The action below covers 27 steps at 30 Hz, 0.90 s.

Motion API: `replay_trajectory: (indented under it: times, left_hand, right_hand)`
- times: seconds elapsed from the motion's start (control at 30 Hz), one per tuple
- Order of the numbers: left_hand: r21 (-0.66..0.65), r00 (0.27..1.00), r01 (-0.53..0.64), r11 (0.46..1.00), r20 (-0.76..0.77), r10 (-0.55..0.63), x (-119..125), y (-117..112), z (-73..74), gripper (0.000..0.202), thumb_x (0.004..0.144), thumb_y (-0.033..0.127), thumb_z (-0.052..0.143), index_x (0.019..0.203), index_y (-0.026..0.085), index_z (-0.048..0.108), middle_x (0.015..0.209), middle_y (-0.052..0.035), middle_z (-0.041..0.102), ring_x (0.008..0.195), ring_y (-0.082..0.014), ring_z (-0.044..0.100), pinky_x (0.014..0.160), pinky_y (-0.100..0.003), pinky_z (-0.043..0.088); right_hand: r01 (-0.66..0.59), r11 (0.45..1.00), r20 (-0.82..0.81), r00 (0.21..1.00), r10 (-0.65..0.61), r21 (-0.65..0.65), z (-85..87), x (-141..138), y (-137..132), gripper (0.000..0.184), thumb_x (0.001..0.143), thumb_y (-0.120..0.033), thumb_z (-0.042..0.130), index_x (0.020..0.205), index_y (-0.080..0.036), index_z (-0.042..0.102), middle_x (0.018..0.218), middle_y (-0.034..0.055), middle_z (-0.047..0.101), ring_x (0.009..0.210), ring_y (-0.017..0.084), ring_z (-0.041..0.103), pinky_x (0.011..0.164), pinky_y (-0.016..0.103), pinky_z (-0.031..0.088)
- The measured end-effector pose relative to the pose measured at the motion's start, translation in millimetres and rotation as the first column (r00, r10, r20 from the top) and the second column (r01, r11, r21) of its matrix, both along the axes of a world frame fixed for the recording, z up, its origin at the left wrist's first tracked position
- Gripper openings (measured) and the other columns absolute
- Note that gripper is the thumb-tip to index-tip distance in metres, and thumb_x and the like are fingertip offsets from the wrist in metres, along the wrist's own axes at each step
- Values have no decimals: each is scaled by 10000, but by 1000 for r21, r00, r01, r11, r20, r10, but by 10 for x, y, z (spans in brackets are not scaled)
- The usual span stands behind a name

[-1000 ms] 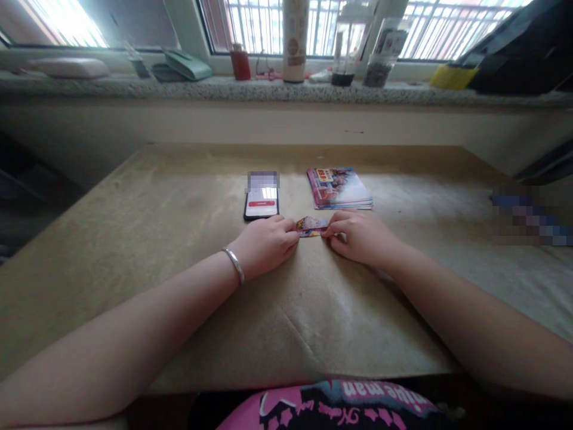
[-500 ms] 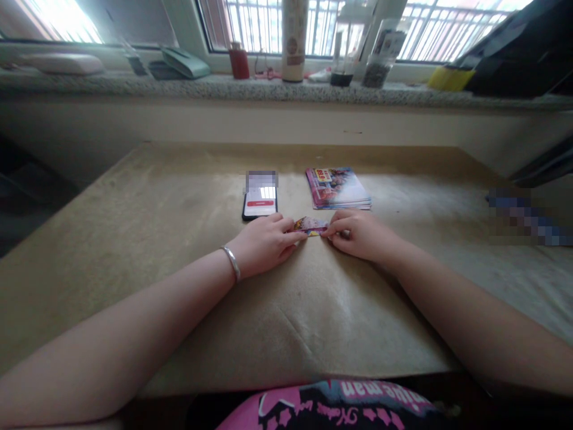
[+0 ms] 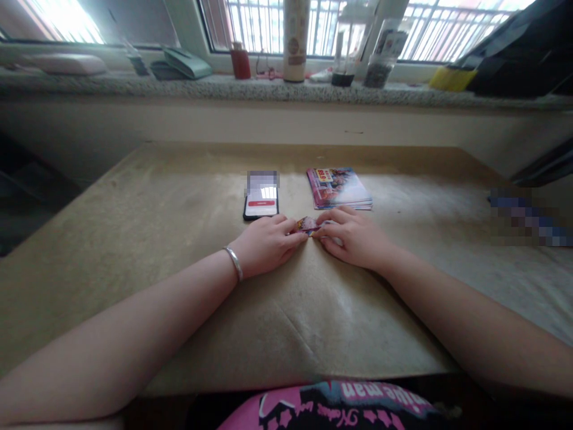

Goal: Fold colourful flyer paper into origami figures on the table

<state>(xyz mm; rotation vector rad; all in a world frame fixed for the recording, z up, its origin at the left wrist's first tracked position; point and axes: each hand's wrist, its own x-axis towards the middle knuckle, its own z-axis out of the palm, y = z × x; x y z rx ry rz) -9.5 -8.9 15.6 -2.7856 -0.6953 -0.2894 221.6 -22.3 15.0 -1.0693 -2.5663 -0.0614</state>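
while both forearms reach in from the lower corners of the frame, the two hands meet just above its middle over a small folded piece of printed paper (image 3: 307, 224) lying on the tan-covered table (image 3: 215, 334). the left hand (image 3: 269, 243), a silver bangle (image 3: 234, 264) at its wrist, grasps the paper's left end with fingers bent over it; the right hand (image 3: 353, 237) grips the other end between thumb and fingers. only a narrow patterned strip shows between them, so how the paper is folded underneath i cannot tell. just beyond the left hand, a phone (image 3: 261, 208) lies screen up, a red bar across its display. to the right of that, behind the right hand, sits a stack of glossy printed sheets (image 3: 344, 188). across the top of the frame runs a speckled windowsill (image 3: 250, 91), bearing a red bottle (image 3: 240, 63), a tall pale cylinder (image 3: 295, 51) and, towards the upper right, a yellow object (image 3: 452, 77). at the bottom edge shows a pink and black garment (image 3: 290, 412) with white lettering.
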Motion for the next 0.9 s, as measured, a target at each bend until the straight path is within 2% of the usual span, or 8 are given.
replay_trajectory:
  times: [0.1,0.23,0.37,0.5,0.6,0.7,0.77,0.9]
  left_hand:
    - [11,1000,5,1000,11,-5,1,5,-5,274,924,245,413,1100,197,617,983,-79,618,875,-190,526,760,-314,445]
    - [36,999,-28,999,22,27,9,-1,9,257,920,260,422,1059,194,628,984,-77,621,928,-209,518,803,-342,438]
    - [46,997,-58,997,44,56,10,8,-5,260,919,275,430,1064,189,628,942,-75,625,889,-203,517,807,-348,432]
    - [17,995,-62,998,80,61,12,32,-27,270,922,289,433,1075,187,631,918,-71,628,925,-203,518,855,-356,426]
    - [-31,994,-60,998,93,63,16,42,-34,276,909,290,456,1103,184,622,982,-80,627,957,-210,520,873,-363,429]
    - [-91,991,-81,993,99,90,27,38,-34,299,913,304,452,1132,178,612,1005,-77,633,937,-212,538,855,-361,442]
    - [-132,988,-91,987,113,106,36,27,-29,318,921,324,441,1148,174,605,1019,-76,638,921,-209,550,840,-356,449]
    - [-213,984,-97,972,124,126,41,-1,-9,360,930,376,425,1165,162,592,1082,-83,630,953,-213,554,863,-361,448]
  right_hand:
    - [15,997,-57,998,-19,-70,-38,11,34,233,852,-228,507,1033,-192,650,1161,86,634,1048,224,552,927,374,415]
    - [82,987,-101,990,-96,-139,-66,29,68,195,842,-230,517,983,-172,639,958,83,684,940,217,588,853,348,442]
    - [134,977,-155,975,-160,-167,-74,27,68,169,832,-196,509,911,-186,659,861,55,680,846,201,593,768,324,450]
    - [113,980,-205,968,-145,-162,-118,19,77,203,799,-155,538,931,-193,687,853,55,668,827,193,593,778,325,466]
    - [116,991,-221,967,-129,-72,-156,25,97,208,778,-163,585,943,-203,705,1017,93,641,960,222,578,875,367,456]
    - [42,998,-195,979,-51,-50,-158,30,109,200,824,-190,565,963,-218,707,1129,87,625,1035,219,569,929,378,438]
    - [-6,997,-160,987,-6,-75,-135,24,103,209,862,-207,535,980,-225,707,1066,67,658,982,200,587,896,361,452]
    - [-9,998,-98,995,2,-64,-82,-4,71,206,868,-261,555,980,-212,721,926,64,686,890,203,580,838,358,463]
